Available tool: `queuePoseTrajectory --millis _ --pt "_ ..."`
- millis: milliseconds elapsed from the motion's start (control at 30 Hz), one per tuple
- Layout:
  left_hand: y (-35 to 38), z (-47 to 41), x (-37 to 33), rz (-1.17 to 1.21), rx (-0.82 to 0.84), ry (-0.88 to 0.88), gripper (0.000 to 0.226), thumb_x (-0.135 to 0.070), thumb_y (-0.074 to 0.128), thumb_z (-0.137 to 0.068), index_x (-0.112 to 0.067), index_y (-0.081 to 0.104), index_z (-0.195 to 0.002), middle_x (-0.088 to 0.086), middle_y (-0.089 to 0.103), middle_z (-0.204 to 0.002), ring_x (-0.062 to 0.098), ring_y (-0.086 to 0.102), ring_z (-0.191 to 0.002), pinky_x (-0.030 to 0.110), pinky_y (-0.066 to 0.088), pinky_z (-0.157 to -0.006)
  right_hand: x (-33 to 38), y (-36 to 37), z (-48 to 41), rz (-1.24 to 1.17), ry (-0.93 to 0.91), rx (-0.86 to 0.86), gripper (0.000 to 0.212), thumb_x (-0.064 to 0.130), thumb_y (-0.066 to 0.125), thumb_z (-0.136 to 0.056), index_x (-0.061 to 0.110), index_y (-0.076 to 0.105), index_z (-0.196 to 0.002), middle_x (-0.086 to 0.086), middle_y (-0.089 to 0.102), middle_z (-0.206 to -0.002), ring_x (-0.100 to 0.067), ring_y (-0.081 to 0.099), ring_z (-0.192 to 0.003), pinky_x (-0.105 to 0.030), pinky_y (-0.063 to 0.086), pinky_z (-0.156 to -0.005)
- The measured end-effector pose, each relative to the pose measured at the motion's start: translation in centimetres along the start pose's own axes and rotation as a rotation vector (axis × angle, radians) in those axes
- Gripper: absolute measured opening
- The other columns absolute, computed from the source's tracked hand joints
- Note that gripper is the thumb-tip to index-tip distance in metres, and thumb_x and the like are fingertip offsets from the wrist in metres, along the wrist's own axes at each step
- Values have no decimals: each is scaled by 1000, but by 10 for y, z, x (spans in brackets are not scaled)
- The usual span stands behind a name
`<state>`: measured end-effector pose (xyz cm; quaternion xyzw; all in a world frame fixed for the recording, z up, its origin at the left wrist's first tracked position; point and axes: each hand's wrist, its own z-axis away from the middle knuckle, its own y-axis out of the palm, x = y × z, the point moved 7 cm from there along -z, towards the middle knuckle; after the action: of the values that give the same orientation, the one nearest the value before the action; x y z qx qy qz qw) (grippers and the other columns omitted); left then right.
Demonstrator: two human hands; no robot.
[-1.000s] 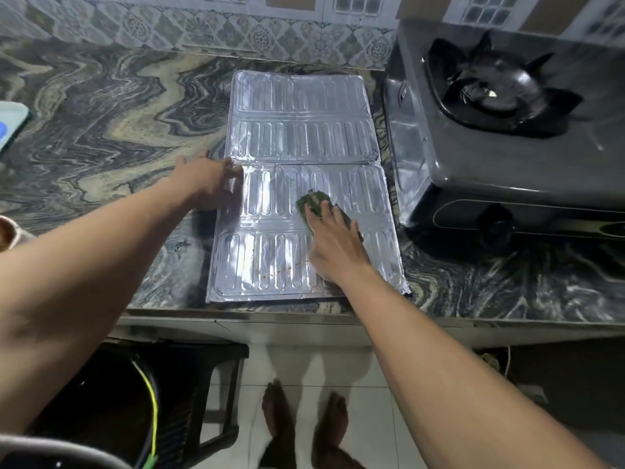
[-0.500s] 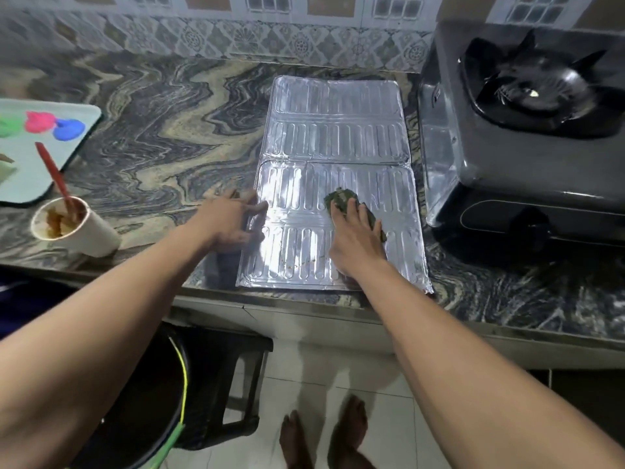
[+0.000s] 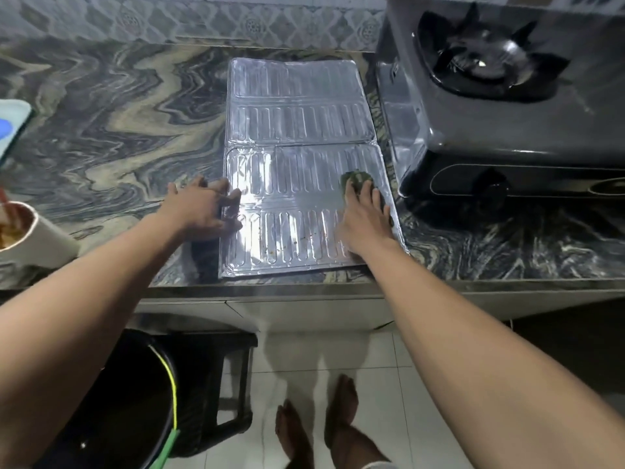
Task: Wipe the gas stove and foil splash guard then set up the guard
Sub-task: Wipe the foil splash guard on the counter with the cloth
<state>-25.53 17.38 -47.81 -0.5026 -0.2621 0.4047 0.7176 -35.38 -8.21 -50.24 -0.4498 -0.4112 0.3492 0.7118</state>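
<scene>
The silver foil splash guard (image 3: 297,130) lies flat on the marbled counter, folded out in two ribbed panels, with small brown specks on the near panel. My left hand (image 3: 199,211) presses down on the guard's left edge, fingers spread. My right hand (image 3: 367,218) rests flat on a green scrub pad (image 3: 355,179) at the right side of the near panel. The grey gas stove (image 3: 507,126) stands just right of the guard, its black burner at the back right.
A white paper cup (image 3: 30,235) with brownish contents sits at the counter's left edge, and a pale tray (image 3: 10,126) lies behind it. Below the counter stand a black stool (image 3: 233,384) and a black bucket (image 3: 135,407). My bare feet are on the white floor tiles.
My right hand has slid the green pad from the middle of the near panel to its right side. The left hand stays on the left edge. The view has shifted.
</scene>
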Motion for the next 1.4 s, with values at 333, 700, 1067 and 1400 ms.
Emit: queuePoseTrajectory --millis 333,700,1067,1400 --pt "1 -9 9 41 27 47 74 -63 59 -87 -41 31 -152 -10 10 -166 34 8 -152 72 10 -113 -4 10 22 -25 30 -48 60 32 30 -105 21 2 -157 -11 -6 -164 -30 -8 -151 -53 -4 -120" --pt "8 -1 12 -59 45 94 67 -56 53 -93 -37 31 -153 -11 -7 -164 31 -14 -151 71 -8 -113 22 12 30 5 9 -52 70 21 44 -101 19 4 -157 -10 -2 -165 -32 -4 -151 -56 2 -120" --pt "10 1 12 30 77 69 71 -53 54 -93 -38 23 -155 -14 -2 -165 33 -9 -152 69 -3 -112 125 44 72 1 -420 79 86 -7 46 -85 25 11 -157 -7 4 -165 -28 0 -151 -54 -1 -120" --pt "4 4 5 17 100 48 71 -49 54 -95 -35 21 -157 -11 -2 -166 35 -4 -152 71 1 -113 122 51 103 76 -583 89 84 -6 46 -85 23 14 -157 -5 4 -165 -26 1 -151 -52 3 -121"
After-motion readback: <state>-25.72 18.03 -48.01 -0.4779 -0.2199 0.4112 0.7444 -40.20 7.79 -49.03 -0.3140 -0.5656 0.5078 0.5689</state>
